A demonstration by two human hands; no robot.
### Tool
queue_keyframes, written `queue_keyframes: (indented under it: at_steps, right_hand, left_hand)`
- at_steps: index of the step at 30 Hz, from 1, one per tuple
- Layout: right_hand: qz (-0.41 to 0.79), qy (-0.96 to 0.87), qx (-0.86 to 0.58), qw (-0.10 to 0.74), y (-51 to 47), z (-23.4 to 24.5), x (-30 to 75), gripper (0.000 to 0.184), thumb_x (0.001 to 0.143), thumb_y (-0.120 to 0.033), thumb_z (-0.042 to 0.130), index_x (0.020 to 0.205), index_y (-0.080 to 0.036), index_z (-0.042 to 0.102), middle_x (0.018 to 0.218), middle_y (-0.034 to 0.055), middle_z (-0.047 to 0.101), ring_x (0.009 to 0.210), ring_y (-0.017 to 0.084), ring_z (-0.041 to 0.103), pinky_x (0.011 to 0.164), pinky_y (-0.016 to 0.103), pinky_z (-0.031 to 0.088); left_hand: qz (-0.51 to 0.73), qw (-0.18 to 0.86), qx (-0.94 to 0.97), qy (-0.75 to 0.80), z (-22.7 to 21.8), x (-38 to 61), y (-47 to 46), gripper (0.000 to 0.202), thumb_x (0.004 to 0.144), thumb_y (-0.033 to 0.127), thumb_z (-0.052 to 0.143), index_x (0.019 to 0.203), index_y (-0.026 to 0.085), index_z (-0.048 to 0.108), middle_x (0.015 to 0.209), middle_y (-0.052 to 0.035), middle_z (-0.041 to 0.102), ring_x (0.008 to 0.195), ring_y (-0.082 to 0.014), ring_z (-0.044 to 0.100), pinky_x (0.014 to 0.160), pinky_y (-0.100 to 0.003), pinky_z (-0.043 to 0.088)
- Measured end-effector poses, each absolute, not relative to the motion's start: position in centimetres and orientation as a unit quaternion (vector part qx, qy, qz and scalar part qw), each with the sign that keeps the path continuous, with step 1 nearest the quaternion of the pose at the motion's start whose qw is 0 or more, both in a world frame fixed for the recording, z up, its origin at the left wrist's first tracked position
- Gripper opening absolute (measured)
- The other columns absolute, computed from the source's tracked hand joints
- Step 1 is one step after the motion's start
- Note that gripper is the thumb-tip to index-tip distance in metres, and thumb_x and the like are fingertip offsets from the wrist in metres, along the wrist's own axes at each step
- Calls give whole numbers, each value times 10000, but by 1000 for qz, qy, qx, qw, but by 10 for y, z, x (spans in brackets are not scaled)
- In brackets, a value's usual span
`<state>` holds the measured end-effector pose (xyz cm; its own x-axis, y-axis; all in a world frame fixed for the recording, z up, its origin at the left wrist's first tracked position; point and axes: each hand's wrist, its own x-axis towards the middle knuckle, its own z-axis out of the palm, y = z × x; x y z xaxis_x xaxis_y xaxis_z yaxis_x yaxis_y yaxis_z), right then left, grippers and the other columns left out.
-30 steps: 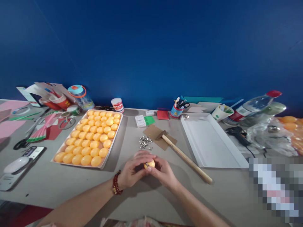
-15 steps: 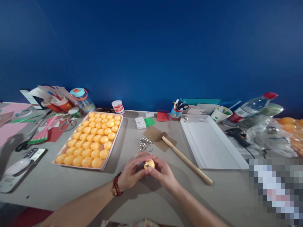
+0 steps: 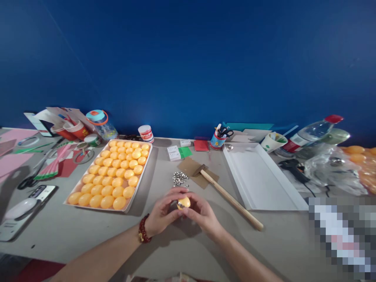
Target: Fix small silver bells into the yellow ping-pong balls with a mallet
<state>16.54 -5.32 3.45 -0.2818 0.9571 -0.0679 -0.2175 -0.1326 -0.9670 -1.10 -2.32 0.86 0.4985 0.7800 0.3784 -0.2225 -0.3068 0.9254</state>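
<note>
Together, left fingers (image 3: 169, 199) and right fingers (image 3: 196, 200) grasp orange ball (image 3: 184, 202) | tabletop (image 3: 158, 172) separates them from tray edge (image 3: 127, 208) and hammer (image 3: 232, 199)

The head camera looks forward and down across the worktop (image 3: 279, 246). A blue wall (image 3: 188, 66) fills the frame's upper half.

Looks like craft workshop: grey table (image 3: 88, 231) with hammer (image 3: 232, 199), glue gun (image 3: 293, 166), scissors (image 3: 28, 182), coloured paper (image 3: 14, 163), pile of metal bits (image 3: 179, 179), tray (image 3: 127, 208) of orange balls (image 3: 118, 182).
</note>
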Motion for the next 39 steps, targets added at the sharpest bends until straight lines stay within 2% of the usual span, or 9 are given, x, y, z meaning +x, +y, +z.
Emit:
queue_keyframes:
  at_steps: [5,11,13,17,21,27,31,35,39]
  right_hand:
    - [624,-481,-389,477,-53,27,165,325,786,-450,740,946,-179,661,804,4,595,700,138,523,638,234,435]
    - [669,-467,-347,462,-55,36,162,425,791,-475,727,1103,-196,658,962,48,641,802,180,577,707,284,488]
    - [675,-452,-358,461,-55,40,162,401,809,-474,708,1099,-201,662,961,44,646,779,172,577,700,283,492]
    - [655,-457,-379,467,-52,37,165,341,776,-451,751,957,-176,662,803,10,622,693,142,549,646,249,463]
    - [654,-453,-369,480,-50,26,166,355,739,-419,799,923,-175,618,767,-11,591,667,121,530,616,225,437]
    - [691,-456,-315,464,-52,27,165,373,839,-456,693,1092,-186,643,915,38,632,792,165,590,693,269,496]
    - [684,-445,-354,457,-52,27,167,311,845,-424,694,1040,-182,670,855,25,631,736,147,573,683,263,487]
    - [646,-461,-381,475,-49,21,167,348,775,-422,761,993,-176,646,848,17,607,754,156,553,655,251,456]
    - [626,-475,-395,476,-49,19,165,351,778,-422,758,976,-165,626,841,15,594,773,159,545,676,250,436]
  left_hand:
    - [443,510,704,218,8,-12,-22,356,901,206,619,1252,269,617,1341,-129,574,1302,-285,476,1074,-530,404]
    - [460,593,631,198,13,-11,-22,322,897,294,632,1219,299,640,1378,-108,539,1289,-287,492,997,-465,486]
    - [455,606,621,202,14,-11,-22,323,893,296,637,1216,291,641,1395,-113,519,1296,-287,485,975,-440,505]
    - [450,547,674,211,12,-13,-20,368,888,228,645,1250,289,617,1377,-118,535,1348,-285,427,1069,-487,415]
    - [437,465,735,229,12,-16,-19,393,882,204,648,1268,265,607,1331,-129,565,1294,-286,468,1062,-503,405]
    - [453,498,706,220,10,-16,-17,330,903,298,621,1231,256,621,1289,-127,589,1253,-283,503,1029,-494,438]
    - [440,496,715,222,12,-16,-17,344,898,284,628,1239,242,606,1324,-135,577,1287,-293,479,1063,-512,407]
    - [426,449,752,228,16,-14,-17,417,881,230,649,1289,248,569,1304,-121,618,1274,-279,501,1089,-508,387]
    - [427,446,751,235,15,-12,-17,379,895,241,630,1272,241,594,1277,-116,653,1264,-276,522,1078,-496,409]
